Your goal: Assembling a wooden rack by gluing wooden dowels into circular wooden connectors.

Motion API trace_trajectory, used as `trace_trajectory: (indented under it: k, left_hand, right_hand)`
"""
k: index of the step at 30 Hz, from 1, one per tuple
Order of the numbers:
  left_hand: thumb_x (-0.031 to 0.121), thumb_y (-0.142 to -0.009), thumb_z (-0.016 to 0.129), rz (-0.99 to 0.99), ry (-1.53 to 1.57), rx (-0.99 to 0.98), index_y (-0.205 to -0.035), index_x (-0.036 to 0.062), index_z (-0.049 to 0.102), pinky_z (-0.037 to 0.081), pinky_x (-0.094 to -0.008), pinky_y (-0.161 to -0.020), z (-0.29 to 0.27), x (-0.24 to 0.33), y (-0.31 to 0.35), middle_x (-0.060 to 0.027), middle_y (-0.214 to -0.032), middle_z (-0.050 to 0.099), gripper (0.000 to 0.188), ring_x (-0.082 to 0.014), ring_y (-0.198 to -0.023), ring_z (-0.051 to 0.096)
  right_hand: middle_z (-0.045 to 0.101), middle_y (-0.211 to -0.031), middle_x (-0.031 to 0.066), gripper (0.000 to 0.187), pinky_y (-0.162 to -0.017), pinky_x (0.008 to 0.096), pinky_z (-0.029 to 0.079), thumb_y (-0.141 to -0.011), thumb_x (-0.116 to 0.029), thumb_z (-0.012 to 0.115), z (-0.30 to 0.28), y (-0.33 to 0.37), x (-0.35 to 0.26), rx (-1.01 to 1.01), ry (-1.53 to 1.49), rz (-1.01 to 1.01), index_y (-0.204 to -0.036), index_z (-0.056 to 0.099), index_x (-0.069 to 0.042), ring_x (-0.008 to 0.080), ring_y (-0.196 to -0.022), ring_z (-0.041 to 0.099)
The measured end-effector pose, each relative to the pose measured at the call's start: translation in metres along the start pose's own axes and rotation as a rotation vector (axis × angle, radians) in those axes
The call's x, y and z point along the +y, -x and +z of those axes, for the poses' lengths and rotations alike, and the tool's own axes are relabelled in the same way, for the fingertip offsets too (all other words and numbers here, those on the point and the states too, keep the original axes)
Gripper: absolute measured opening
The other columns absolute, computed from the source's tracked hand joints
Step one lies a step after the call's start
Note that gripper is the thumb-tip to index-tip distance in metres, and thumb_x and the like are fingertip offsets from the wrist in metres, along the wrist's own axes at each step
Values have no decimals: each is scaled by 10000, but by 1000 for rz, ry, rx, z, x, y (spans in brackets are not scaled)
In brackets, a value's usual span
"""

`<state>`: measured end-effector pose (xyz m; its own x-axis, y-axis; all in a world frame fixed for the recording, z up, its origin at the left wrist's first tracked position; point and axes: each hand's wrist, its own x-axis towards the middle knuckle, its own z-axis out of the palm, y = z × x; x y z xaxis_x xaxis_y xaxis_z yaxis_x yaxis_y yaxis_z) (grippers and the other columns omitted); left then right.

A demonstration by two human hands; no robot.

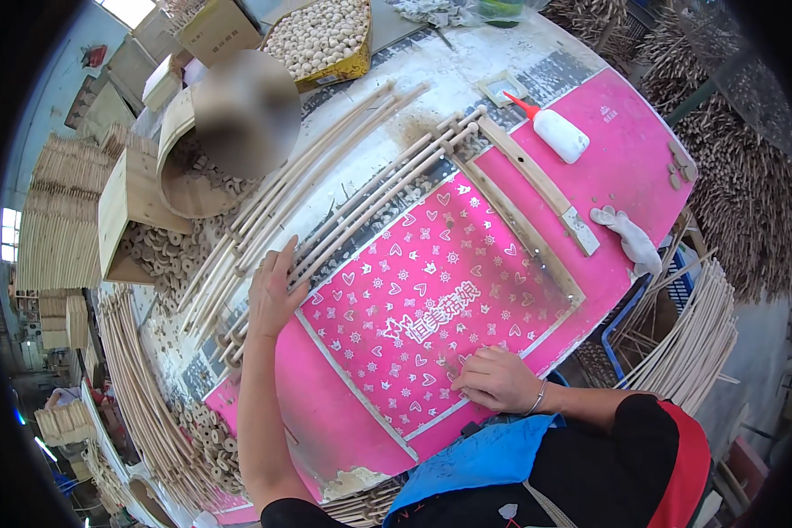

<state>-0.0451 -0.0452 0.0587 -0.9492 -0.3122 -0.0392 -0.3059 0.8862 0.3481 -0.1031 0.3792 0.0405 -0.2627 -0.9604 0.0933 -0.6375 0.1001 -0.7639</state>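
Note:
My left hand (277, 289) reaches over a bundle of thin wooden rods (383, 195), with the rods passing between its thumb and fingers. Small round wooden pieces sit near the rods' far ends. My right hand (495, 378) rests on a pink patterned sheet (440, 264), fingers bent and pressed together, and nothing shows in them. A flat wooden strip (526, 167) lies beyond the sheet's far edge. Left of the bundle, more wooden rods (321, 167) lie side by side. What is under my left palm is hidden.
A white glue bottle with a red nozzle (561, 135) lies at the far right, with a white glove (629, 238) nearer. A yellow tub (361, 63) holds wooden balls. Wooden rings (163, 255) spill from an open wooden box (132, 198). Rods fill a blue crate (612, 339) at right.

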Motion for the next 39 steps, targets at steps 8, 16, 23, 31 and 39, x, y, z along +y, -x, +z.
trace_trajectory:
  k: [8,16,23,31,39]
  left_hand:
    - [94,-814,707,-18,47,3,-1558,207,484,545,-474,-812,-12,22,30,-122,-1111,584,784,-374,-951,638]
    - [66,-843,680,-337,108,223,-1568,180,486,506,-420,-757,-81,81,225,-142,-1080,565,759,-321,-847,591]
    - [42,-891,636,-813,126,678,-1531,92,530,480,-337,-793,-59,162,534,-114,-965,548,651,-229,-854,569]
    - [57,-919,631,-1506,17,1106,-1531,55,523,472,-368,-1026,72,247,791,-147,-1228,654,621,-278,-1146,636]
    - [122,-917,687,-1806,110,1284,-1489,-21,525,435,-417,-1126,202,129,880,-251,-1418,625,611,-394,-1314,595]
  right_hand:
    - [614,-963,68,157,-785,406,480,-884,-121,712,4,5,1,72,-16,-39,-1038,688,-108,258,-927,605]
    - [628,-846,112,70,-738,451,464,-857,-103,716,14,-3,6,112,9,-78,-920,701,-79,330,-823,610]
    - [627,-876,132,77,-762,372,474,-932,5,657,20,-2,5,112,-56,-125,-996,700,8,279,-836,605]
    - [585,-901,45,105,-676,278,413,-1013,-26,620,22,5,27,85,26,-122,-1070,700,12,140,-783,529]
    - [582,-909,13,114,-665,231,409,-1037,-33,599,18,9,27,88,2,-58,-1077,700,1,77,-775,515]
